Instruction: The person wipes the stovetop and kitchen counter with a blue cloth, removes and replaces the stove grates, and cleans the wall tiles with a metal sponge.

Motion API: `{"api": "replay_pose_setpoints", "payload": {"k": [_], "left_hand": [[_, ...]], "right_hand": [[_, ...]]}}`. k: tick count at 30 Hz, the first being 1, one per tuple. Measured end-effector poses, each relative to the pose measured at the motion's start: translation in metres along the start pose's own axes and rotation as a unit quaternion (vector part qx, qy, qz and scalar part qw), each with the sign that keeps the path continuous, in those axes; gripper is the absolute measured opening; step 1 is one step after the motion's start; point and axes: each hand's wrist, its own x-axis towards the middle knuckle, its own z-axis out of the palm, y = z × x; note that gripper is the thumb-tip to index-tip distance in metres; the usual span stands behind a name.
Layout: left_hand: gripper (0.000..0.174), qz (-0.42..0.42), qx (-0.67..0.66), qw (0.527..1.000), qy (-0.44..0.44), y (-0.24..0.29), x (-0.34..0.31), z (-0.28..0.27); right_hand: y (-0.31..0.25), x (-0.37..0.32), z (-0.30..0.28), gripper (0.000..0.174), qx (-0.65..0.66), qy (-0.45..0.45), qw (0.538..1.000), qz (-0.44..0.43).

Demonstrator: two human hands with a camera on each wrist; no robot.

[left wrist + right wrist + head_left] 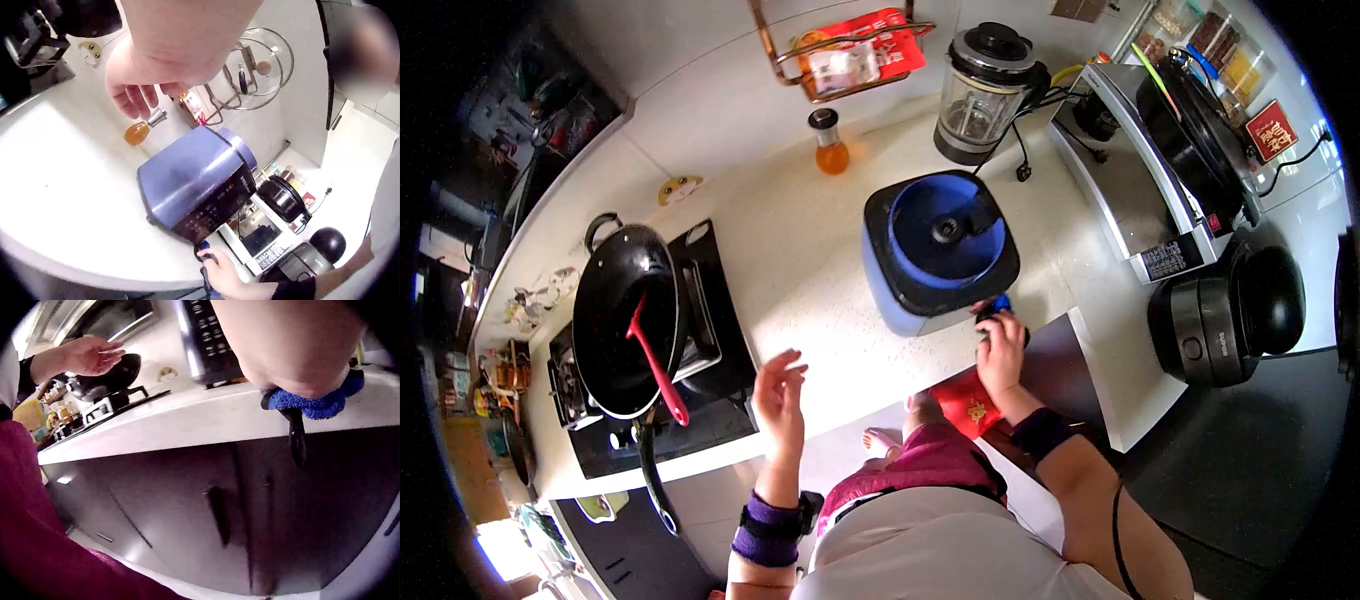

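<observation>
The right hand (pixel 1000 352) grips a blue and black fuzzy item (pixel 319 403) at the counter's front edge, just beside the blue appliance base (pixel 900 312). A black strap of that item hangs down in the right wrist view. The left hand (pixel 780 395) hovers over the counter edge between the stove and the appliance, fingers loosely bent, holding nothing. In the left wrist view the left hand (pixel 140 81) shows near the orange-filled bottle (pixel 137 133), apart from it.
A black wok (pixel 615 300) with a red spatula (pixel 655 370) sits on the stove at left. A glass blender jug (pixel 980 110) stands behind the appliance. A silver oven (pixel 1115 170) and a black cooker (pixel 1205 330) are at right; a wire rack (pixel 850 60) hangs on the wall.
</observation>
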Motion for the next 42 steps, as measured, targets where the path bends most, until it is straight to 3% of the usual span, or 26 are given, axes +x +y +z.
{"api": "replay_pose_setpoints", "payload": {"k": [5, 7, 10, 13, 15, 19, 20, 23, 27, 29, 32, 37, 39, 42], "left_hand": [[0.025, -0.079, 0.02, 0.996, -0.02, -0.009, -0.074, -0.038], [0.024, -0.076, 0.002, 0.997, -0.03, -0.017, -0.092, -0.052], [0.025, -0.095, 0.023, 0.995, -0.006, -0.014, -0.107, -0.066], [0.024, -0.073, 0.004, 0.997, -0.002, -0.009, -0.111, -0.076], [0.023, -0.072, 0.009, 0.997, 0.007, -0.009, -0.112, -0.084], [0.022, -0.087, 0.002, 0.995, 0.042, -0.018, -0.126, -0.101], [0.022, -0.082, -0.015, 0.995, 0.047, -0.026, -0.132, -0.103], [0.019, -0.104, -0.046, 0.992, 0.056, -0.044, -0.145, -0.101], [0.017, -0.126, -0.016, 0.988, 0.083, -0.042, -0.159, -0.101], [0.017, -0.14, -0.017, 0.986, 0.086, -0.044, -0.167, -0.104], [0.018, -0.143, -0.013, 0.987, 0.072, -0.055, -0.171, -0.109], [0.018, -0.139, 0.013, 0.99, 0.031, -0.047, -0.154, -0.103], [0.017, -0.132, 0.009, 0.991, 0.022, -0.04, -0.147, -0.097], [0.016, -0.113, -0.012, 0.993, 0.02, -0.044, -0.145, -0.098]], "right_hand": [[-0.104, -0.062, 0.033, 0.021, 0.019, -0.031, 0.999, -0.016], [-0.15, -0.084, 0.064, 0.016, 0.077, -0.042, 0.994, -0.065], [-0.229, -0.108, 0.106, 0.023, 0.16, -0.107, 0.972, -0.137], [-0.263, -0.098, 0.109, 0.024, 0.211, -0.171, 0.916, -0.297], [-0.247, -0.086, 0.102, 0.025, 0.24, -0.208, 0.9, -0.299], [-0.167, -0.043, 0.083, 0.035, 0.152, -0.166, 0.953, -0.203], [-0.168, -0.026, 0.074, 0.044, 0.126, -0.182, 0.963, -0.154], [-0.195, 0.008, 0.12, 0.064, 0.136, -0.084, 0.98, -0.121], [-0.272, 0.001, 0.184, 0.069, 0.212, -0.174, 0.937, -0.215], [-0.298, -0.025, 0.168, 0.07, 0.202, -0.201, 0.922, -0.261], [-0.281, -0.057, 0.141, 0.07, 0.216, -0.262, 0.899, -0.277], [-0.204, -0.082, 0.088, 0.05, 0.245, -0.318, 0.838, -0.37], [-0.162, -0.062, 0.067, 0.046, 0.226, -0.289, 0.856, -0.363], [-0.134, -0.034, 0.048, 0.044, 0.142, -0.181, 0.947, -0.226]]}}
